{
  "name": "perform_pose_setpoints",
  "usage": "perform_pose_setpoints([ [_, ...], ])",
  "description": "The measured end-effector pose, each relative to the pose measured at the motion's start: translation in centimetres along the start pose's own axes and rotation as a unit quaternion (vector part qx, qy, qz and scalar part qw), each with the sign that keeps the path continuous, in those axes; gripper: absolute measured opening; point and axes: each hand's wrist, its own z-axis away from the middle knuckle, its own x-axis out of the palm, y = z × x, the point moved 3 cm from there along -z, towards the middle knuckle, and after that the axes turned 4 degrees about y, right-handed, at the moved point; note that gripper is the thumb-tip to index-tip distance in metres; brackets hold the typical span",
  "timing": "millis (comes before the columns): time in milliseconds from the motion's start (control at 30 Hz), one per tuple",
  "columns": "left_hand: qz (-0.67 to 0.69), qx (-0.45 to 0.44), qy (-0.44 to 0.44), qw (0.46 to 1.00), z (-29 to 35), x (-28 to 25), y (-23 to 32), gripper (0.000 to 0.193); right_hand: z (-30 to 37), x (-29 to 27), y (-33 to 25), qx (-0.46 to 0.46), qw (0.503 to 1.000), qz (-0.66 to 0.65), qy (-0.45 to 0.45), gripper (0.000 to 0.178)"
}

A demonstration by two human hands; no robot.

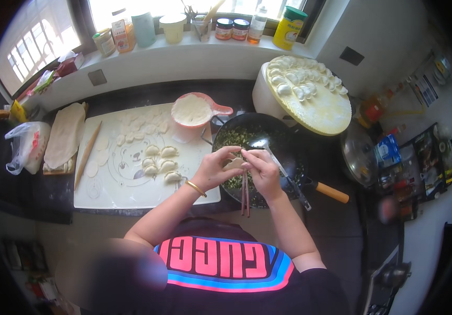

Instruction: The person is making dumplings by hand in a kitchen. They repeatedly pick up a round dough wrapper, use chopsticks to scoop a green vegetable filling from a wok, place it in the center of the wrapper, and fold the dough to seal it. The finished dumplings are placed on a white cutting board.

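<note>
Above the wok (284, 121) my left hand (213, 168) is closed on a round dumpling wrapper (234, 164), pinching its edge. My right hand (265, 176) grips a pair of chopsticks (245, 197) that point down toward me, and its fingertips meet the wrapper's far edge. How much filling the wrapper holds is hidden by my fingers. Chopped green filling (231, 137) lies in the wok, with a long-handled metal spoon (289, 181) resting in it. Left of my hands, several folded dumplings (169, 151) sit on a white mat (100, 197).
Flat dough rounds (150, 126) and a rolling pin (88, 152) lie on the mat. A red-handled flour bowl (192, 109) stands at its far right corner. Behind the wok, a round yellow tray (320, 113) bears many dumplings. The wok's wooden handle (332, 192) sticks out rightward.
</note>
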Motion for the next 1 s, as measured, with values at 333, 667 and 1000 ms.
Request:
perform_pose_setpoints([
  [333, 0.095, -0.012, -0.017, 0.995, -0.3, 0.3, -0.2, 0.055, -1.7, 0.0, -0.9, -0.013, 0.997, 0.019, -0.072, 0.012],
  [667, 0.298, -0.140, -0.022, 0.944, 0.6, 0.8, -2.9, 0.038, -1.9, 0.6, -1.1, 0.029, 0.995, 0.067, -0.072, 0.004],
  [1000, 0.350, -0.100, 0.004, 0.931, 1.6, 1.1, -3.4, 0.038, -1.0, 0.8, -1.0, 0.127, 0.991, -0.027, -0.027, 0.012],
])
